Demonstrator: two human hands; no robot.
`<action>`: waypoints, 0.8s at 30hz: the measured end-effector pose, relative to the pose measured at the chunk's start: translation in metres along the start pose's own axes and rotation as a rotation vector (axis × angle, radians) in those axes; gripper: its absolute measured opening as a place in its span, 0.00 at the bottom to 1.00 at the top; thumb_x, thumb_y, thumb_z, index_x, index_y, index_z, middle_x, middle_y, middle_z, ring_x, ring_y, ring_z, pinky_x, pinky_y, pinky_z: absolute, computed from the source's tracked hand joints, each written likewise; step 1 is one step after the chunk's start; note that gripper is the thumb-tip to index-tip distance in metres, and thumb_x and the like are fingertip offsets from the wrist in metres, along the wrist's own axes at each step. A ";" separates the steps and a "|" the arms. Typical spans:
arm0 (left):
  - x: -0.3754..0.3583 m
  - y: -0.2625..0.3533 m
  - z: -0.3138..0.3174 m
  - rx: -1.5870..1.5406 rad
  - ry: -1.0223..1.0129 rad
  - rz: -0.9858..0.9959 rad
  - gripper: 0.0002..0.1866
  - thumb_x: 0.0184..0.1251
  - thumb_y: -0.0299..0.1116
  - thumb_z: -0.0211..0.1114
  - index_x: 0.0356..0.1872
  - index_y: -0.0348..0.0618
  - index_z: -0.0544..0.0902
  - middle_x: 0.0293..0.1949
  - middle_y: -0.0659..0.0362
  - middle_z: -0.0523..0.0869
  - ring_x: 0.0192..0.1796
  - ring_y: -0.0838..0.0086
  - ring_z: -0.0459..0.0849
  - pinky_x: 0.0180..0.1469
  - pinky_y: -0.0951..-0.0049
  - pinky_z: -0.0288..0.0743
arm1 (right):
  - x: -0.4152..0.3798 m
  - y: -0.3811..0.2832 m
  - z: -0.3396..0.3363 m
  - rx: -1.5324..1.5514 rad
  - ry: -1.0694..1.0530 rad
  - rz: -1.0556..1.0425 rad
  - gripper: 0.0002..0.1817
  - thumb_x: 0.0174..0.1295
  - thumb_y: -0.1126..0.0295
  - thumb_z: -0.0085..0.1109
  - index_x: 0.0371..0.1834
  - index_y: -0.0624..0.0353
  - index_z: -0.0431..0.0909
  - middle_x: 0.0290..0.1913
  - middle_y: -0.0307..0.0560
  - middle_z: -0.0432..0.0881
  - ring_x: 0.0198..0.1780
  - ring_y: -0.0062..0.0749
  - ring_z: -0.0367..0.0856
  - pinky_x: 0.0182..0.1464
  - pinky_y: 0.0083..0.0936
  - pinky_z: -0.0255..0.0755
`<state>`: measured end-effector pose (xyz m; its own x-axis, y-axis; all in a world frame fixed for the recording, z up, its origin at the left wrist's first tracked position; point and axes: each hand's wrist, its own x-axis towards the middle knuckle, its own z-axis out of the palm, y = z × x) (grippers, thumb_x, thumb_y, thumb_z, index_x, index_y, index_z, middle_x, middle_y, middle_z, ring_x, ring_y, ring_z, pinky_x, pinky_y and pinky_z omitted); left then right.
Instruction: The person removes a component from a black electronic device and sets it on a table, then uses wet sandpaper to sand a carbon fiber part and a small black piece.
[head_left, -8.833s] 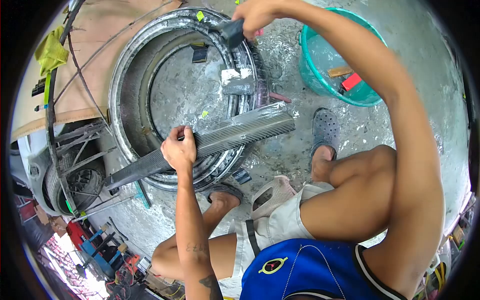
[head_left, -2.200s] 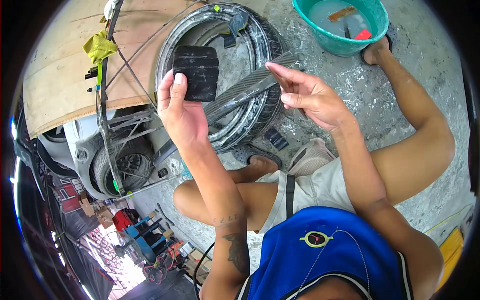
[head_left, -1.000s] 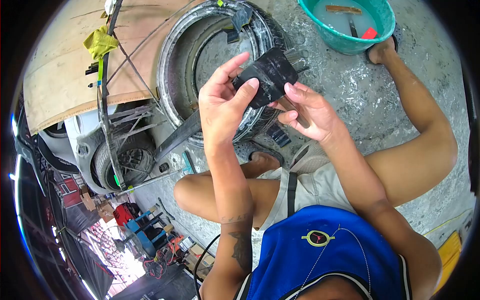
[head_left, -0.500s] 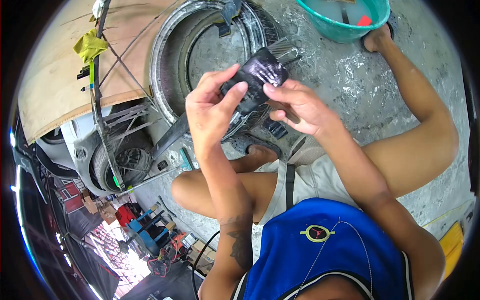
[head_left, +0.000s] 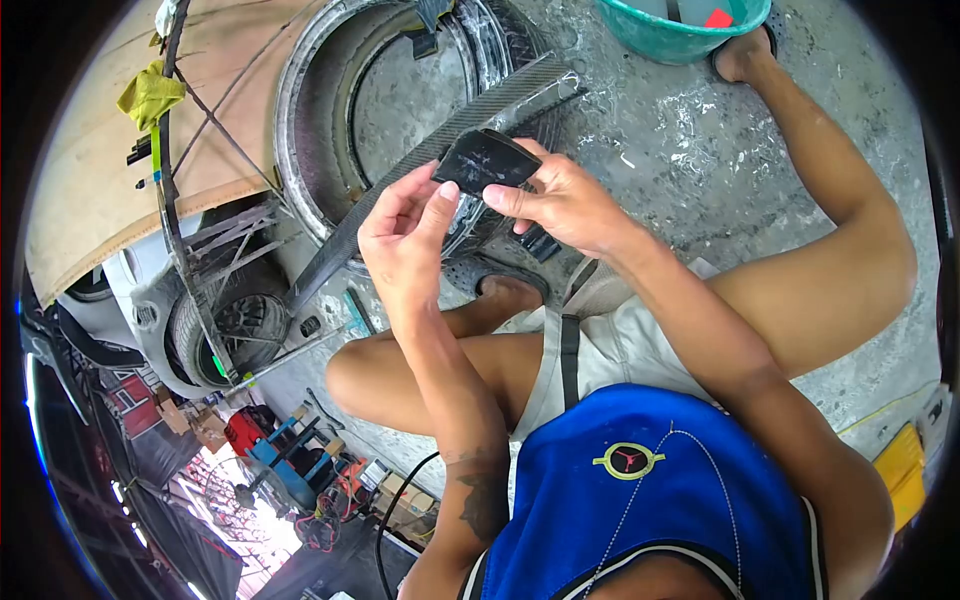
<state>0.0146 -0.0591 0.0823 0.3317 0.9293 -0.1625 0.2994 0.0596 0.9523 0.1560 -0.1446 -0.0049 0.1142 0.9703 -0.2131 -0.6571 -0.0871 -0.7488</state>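
Note:
A folded piece of black sandpaper (head_left: 490,162), wet-looking with whitish residue, is held in front of me. My left hand (head_left: 402,238) pinches its left edge between thumb and fingers. On the opposite side, my right hand (head_left: 572,208) grips it, thumb in front and fingers partly hidden behind. Beyond the hands, a long carbon-fibre strip (head_left: 500,95) lies slantwise across a tyre (head_left: 287,140) on the floor. Its far end carries wet, whitish smears.
A teal basin (head_left: 670,42) of cloudy water with a red piece (head_left: 718,18) stands at top right. Black scraps lie on the tyre (head_left: 426,42) and floor (head_left: 540,246). A metal frame with a yellow cloth (head_left: 150,96) stands left, near a wheel (head_left: 235,328).
The sandpaper has been turned and now shows a flatter, darker face. Both hands have shifted slightly left and the view has moved, uncovering more of the carbon-fibre strip.

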 end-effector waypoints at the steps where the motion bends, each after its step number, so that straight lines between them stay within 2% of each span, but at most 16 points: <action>1: 0.001 0.000 0.001 -0.003 0.001 -0.002 0.16 0.63 0.19 0.75 0.52 0.32 0.86 0.38 0.60 0.88 0.39 0.82 0.84 0.45 0.82 0.78 | 0.000 0.001 -0.001 -0.003 0.001 0.003 0.23 0.68 0.59 0.71 0.59 0.62 0.82 0.60 0.41 0.77 0.47 0.22 0.80 0.40 0.20 0.79; 3: 0.002 -0.002 0.002 0.008 0.023 -0.005 0.13 0.63 0.18 0.74 0.49 0.31 0.87 0.35 0.61 0.88 0.35 0.83 0.84 0.42 0.84 0.78 | 0.001 0.002 -0.006 -0.007 -0.101 0.087 0.21 0.65 0.58 0.73 0.56 0.60 0.83 0.49 0.39 0.84 0.44 0.20 0.82 0.40 0.20 0.79; 4: 0.003 -0.004 0.003 0.005 0.024 -0.006 0.13 0.63 0.18 0.74 0.49 0.31 0.87 0.35 0.61 0.88 0.35 0.83 0.84 0.42 0.84 0.78 | 0.001 0.001 -0.007 -0.010 -0.101 0.089 0.21 0.65 0.58 0.73 0.56 0.60 0.83 0.49 0.39 0.84 0.44 0.20 0.82 0.40 0.20 0.79; 7: 0.008 -0.009 0.005 -0.003 -0.020 0.016 0.12 0.62 0.19 0.74 0.47 0.32 0.87 0.34 0.61 0.88 0.33 0.84 0.83 0.40 0.84 0.76 | 0.003 -0.004 -0.009 -0.032 -0.074 0.000 0.18 0.64 0.58 0.74 0.49 0.59 0.85 0.36 0.36 0.86 0.37 0.19 0.80 0.36 0.23 0.76; 8: 0.012 -0.009 0.005 0.046 -0.043 0.000 0.13 0.62 0.20 0.75 0.48 0.32 0.87 0.34 0.61 0.89 0.34 0.84 0.83 0.39 0.84 0.76 | 0.006 -0.005 -0.013 -0.042 -0.076 0.008 0.18 0.64 0.58 0.74 0.49 0.59 0.85 0.36 0.36 0.86 0.37 0.19 0.80 0.36 0.23 0.76; 10: 0.025 -0.008 0.006 0.146 -0.074 0.010 0.16 0.63 0.24 0.75 0.52 0.35 0.88 0.37 0.61 0.89 0.36 0.85 0.82 0.40 0.83 0.75 | 0.012 -0.011 -0.022 -0.401 0.058 -0.169 0.16 0.64 0.59 0.73 0.45 0.60 0.86 0.31 0.35 0.85 0.32 0.19 0.77 0.35 0.26 0.74; 11: 0.041 -0.017 0.008 0.165 -0.013 0.051 0.18 0.64 0.29 0.76 0.53 0.35 0.87 0.38 0.60 0.90 0.39 0.82 0.85 0.42 0.80 0.77 | 0.012 -0.021 -0.028 -0.531 0.124 -0.144 0.15 0.65 0.61 0.72 0.45 0.61 0.86 0.28 0.37 0.85 0.29 0.19 0.76 0.35 0.28 0.73; 12: 0.061 -0.028 0.010 0.184 0.049 0.091 0.20 0.64 0.34 0.76 0.55 0.36 0.87 0.39 0.58 0.91 0.42 0.78 0.87 0.45 0.77 0.78 | 0.007 -0.036 -0.028 -0.555 0.220 -0.166 0.15 0.65 0.61 0.71 0.47 0.60 0.87 0.29 0.35 0.85 0.29 0.18 0.76 0.35 0.26 0.73; 14: 0.108 -0.067 0.005 0.569 0.125 0.241 0.29 0.65 0.55 0.73 0.54 0.38 0.88 0.42 0.52 0.92 0.50 0.64 0.89 0.56 0.65 0.78 | 0.008 -0.044 -0.047 -0.515 0.338 -0.292 0.14 0.66 0.60 0.71 0.45 0.59 0.88 0.28 0.33 0.84 0.30 0.17 0.76 0.35 0.24 0.72; 15: 0.121 -0.075 0.003 0.551 0.131 0.241 0.29 0.65 0.55 0.73 0.54 0.38 0.88 0.42 0.52 0.92 0.50 0.64 0.89 0.56 0.65 0.78 | 0.007 -0.052 -0.056 -0.501 0.375 -0.361 0.14 0.65 0.59 0.71 0.44 0.59 0.88 0.28 0.32 0.84 0.30 0.16 0.75 0.34 0.23 0.72; 16: 0.131 -0.082 0.002 0.738 0.065 0.136 0.33 0.63 0.63 0.69 0.51 0.41 0.89 0.43 0.49 0.92 0.52 0.59 0.88 0.61 0.61 0.75 | 0.005 -0.059 -0.067 -0.486 0.414 -0.430 0.15 0.65 0.58 0.72 0.44 0.58 0.89 0.28 0.31 0.84 0.30 0.15 0.75 0.33 0.22 0.71; 17: 0.137 -0.089 0.000 0.924 -0.009 0.027 0.38 0.61 0.72 0.65 0.48 0.43 0.90 0.43 0.47 0.92 0.55 0.54 0.88 0.66 0.56 0.72 | 0.001 -0.066 -0.085 -0.626 0.495 -0.335 0.15 0.63 0.58 0.73 0.43 0.58 0.89 0.28 0.32 0.84 0.29 0.14 0.74 0.33 0.21 0.69; 18: 0.139 -0.097 -0.005 0.912 -0.015 0.025 0.38 0.61 0.72 0.65 0.48 0.43 0.90 0.43 0.47 0.92 0.55 0.54 0.88 0.66 0.56 0.72 | -0.002 -0.068 -0.099 -0.656 0.528 -0.358 0.15 0.62 0.57 0.73 0.42 0.58 0.88 0.28 0.31 0.84 0.29 0.14 0.72 0.33 0.21 0.67; 20: 0.144 -0.108 -0.014 0.993 -0.139 -0.120 0.40 0.60 0.77 0.59 0.40 0.46 0.91 0.42 0.48 0.92 0.53 0.55 0.88 0.67 0.54 0.69 | -0.015 -0.078 -0.106 -0.660 0.602 -0.304 0.14 0.63 0.59 0.73 0.42 0.59 0.88 0.28 0.31 0.83 0.28 0.15 0.72 0.34 0.22 0.67; 21: 0.142 -0.111 -0.021 0.985 -0.135 -0.128 0.38 0.59 0.77 0.62 0.34 0.45 0.90 0.38 0.49 0.91 0.50 0.58 0.89 0.64 0.55 0.71 | -0.019 -0.078 -0.109 -0.668 0.610 -0.304 0.14 0.63 0.59 0.73 0.42 0.59 0.88 0.28 0.31 0.83 0.28 0.15 0.72 0.34 0.22 0.67; 24: 0.137 -0.123 -0.048 0.957 -0.156 -0.148 0.38 0.58 0.76 0.64 0.32 0.45 0.90 0.33 0.52 0.91 0.44 0.62 0.89 0.60 0.58 0.73 | -0.028 -0.069 -0.110 -0.792 0.605 -0.277 0.14 0.64 0.61 0.72 0.45 0.60 0.88 0.29 0.32 0.83 0.29 0.16 0.72 0.35 0.23 0.68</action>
<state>-0.0193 0.0787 -0.0450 0.3259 0.8738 -0.3610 0.9236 -0.2126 0.3191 0.2800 -0.1902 -0.0163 0.6864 0.7221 -0.0866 0.1026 -0.2140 -0.9714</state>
